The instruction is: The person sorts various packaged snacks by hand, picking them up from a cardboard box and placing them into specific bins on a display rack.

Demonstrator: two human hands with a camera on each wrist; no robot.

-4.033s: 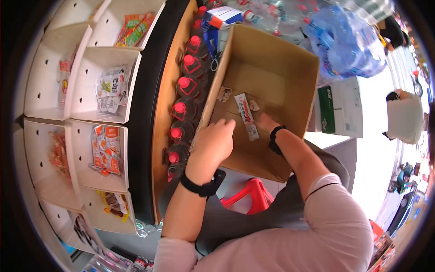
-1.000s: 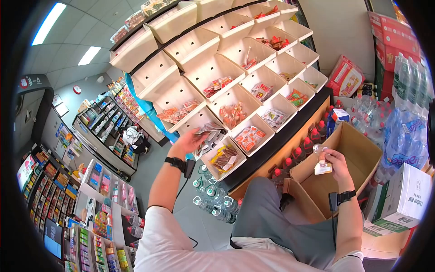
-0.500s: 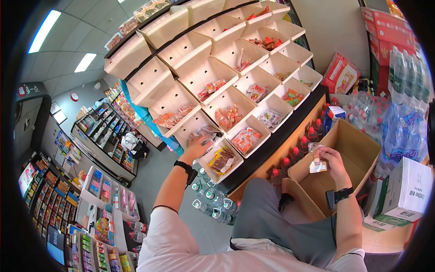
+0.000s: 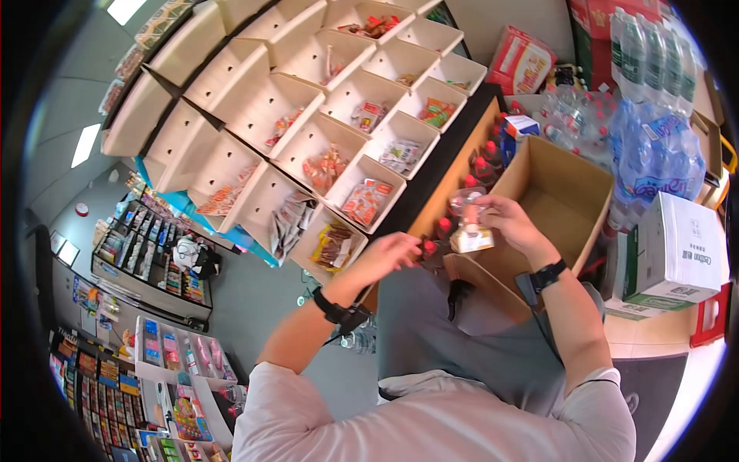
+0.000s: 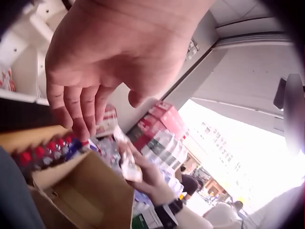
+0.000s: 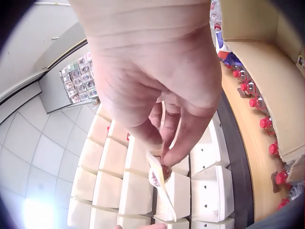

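My right hand (image 4: 512, 223) pinches a small clear-and-white snack packet (image 4: 471, 235) between thumb and fingers, over the near left side of an open cardboard box (image 4: 566, 181). In the right wrist view the packet (image 6: 163, 188) hangs edge-on below the fingertips. To the left, my left hand (image 4: 385, 258) is in the air with nothing in it, its fingers loosely bent toward the packet. The left wrist view shows that hand (image 5: 114, 62) palm side, fingers apart from the packet. Beyond it are a bin of silver packets (image 4: 291, 219) and a bin of brown snack sticks (image 4: 335, 246).
White tilted bins (image 4: 369, 196) with snack packets rise in rows at the left. Red-capped bottles (image 4: 485, 169) line the wooden base beside the box. Wrapped water bottles (image 4: 654, 154) and a white-and-green carton (image 4: 670, 246) stand on the right.
Four seconds ago both hands were at the box, where packets lay. Later the left hand reached into the silver-packet bin; now it has come away and moved right. The right hand keeps its packet.
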